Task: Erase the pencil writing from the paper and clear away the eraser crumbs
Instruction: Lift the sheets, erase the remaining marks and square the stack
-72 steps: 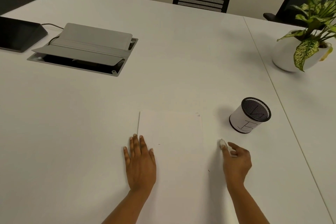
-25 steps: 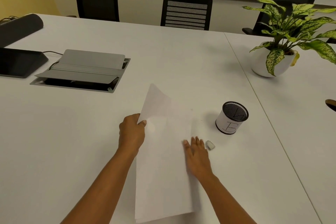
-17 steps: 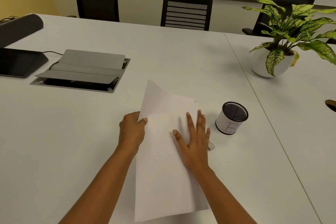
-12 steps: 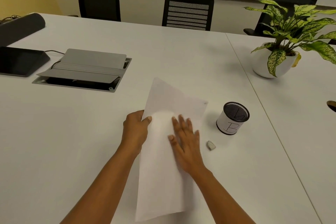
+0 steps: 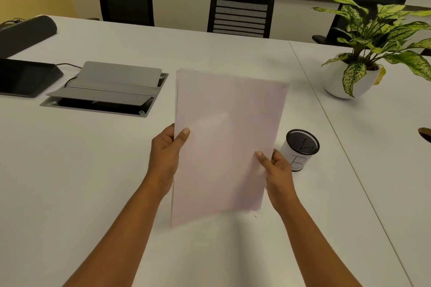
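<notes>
Both hands hold the paper (image 5: 227, 144) up off the table (image 5: 70, 182), tilted toward the camera: the left hand (image 5: 166, 158) pinches its left edge, the right hand (image 5: 277, 170) pinches its right edge. A mesh cup (image 5: 299, 150) stands just beside the right hand.

A white table (image 5: 70, 182) fills most of the frame. At right centre stands a white cup (image 5: 300, 149) with a black mesh top. A leafy plant (image 5: 373, 28) in a white pot (image 5: 338, 86) sits at upper right. An open grey cable box (image 5: 109, 91) lies left of centre, with a dark console (image 5: 23, 77) at the left edge. Black chairs (image 5: 241, 14) line the top.
</notes>
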`<state>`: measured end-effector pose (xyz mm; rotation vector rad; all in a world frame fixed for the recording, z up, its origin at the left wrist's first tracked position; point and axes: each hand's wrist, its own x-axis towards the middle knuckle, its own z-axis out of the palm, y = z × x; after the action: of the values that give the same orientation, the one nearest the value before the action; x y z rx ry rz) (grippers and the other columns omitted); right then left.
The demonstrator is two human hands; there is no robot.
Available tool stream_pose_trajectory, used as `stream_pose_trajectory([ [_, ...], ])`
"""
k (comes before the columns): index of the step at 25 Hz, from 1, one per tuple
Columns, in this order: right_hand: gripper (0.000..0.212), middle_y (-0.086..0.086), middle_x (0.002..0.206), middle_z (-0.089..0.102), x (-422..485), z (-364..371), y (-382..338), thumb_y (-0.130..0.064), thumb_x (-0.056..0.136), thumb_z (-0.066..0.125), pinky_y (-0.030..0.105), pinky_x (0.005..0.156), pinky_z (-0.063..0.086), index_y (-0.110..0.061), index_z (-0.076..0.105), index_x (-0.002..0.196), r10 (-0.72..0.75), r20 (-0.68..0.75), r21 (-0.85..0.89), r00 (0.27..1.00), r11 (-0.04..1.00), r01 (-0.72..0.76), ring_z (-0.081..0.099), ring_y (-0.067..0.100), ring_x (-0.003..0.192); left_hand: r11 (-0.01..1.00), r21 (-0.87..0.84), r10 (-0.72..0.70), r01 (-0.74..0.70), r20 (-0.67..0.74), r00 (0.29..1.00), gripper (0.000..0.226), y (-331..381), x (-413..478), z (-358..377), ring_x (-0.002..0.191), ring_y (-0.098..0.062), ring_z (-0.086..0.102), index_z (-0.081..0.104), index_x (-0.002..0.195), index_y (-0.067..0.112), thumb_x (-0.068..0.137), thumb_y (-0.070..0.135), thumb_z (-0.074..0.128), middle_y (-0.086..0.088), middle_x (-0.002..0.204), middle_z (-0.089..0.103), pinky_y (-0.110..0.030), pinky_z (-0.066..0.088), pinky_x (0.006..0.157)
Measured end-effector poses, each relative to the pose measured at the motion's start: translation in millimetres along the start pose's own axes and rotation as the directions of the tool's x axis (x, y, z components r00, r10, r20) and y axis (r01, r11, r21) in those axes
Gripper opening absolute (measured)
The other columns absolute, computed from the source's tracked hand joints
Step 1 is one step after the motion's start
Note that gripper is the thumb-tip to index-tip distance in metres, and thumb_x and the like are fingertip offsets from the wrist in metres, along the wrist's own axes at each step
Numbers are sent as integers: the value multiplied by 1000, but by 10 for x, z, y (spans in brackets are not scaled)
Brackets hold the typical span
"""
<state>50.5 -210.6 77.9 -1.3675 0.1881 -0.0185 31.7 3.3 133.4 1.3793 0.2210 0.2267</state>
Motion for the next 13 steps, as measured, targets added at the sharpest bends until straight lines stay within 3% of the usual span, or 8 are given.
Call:
stream_pose_trajectory([
  [3,15,-6,93,74,-18,59,-65,-18,84,60,23,71,55,-24,68,95,-157,-6,86,988,984,157,68,13,88,996,-38,80,-79,29,996,24,23,-1,-21,95,-15,66,65,102,29,80,35,58,7,97,72,-29,55,81],
  [6,17,-8,95,74,-39,72,-22,-17,85,58,21,74,55,-24,67,98,-195,-14,61,981,979,196,67,13,92,996,-30,82,-81,42,996,27,-69,0,-34,86,-9,68,65,95,32,69,41,63,15,87,73,-22,56,72],
  [11,19,-13,94,73,-97,-18,197,-16,86,58,21,75,55,-30,67,95,-148,-4,-23,989,989,148,67,11,92,999,41,11,-11,-6,1000,14,-399,-27,-45,73,-4,68,64,89,29,83,16,64,15,76,73,-16,54,61],
  [13,20,-14,95,73,-89,-38,241,-17,86,59,20,76,54,-33,67,95,-129,-2,-47,992,991,129,67,11,93,997,71,-16,16,1,1000,12,-486,-24,-63,73,-6,68,64,90,25,83,15,63,12,77,72,-14,52,58],
])
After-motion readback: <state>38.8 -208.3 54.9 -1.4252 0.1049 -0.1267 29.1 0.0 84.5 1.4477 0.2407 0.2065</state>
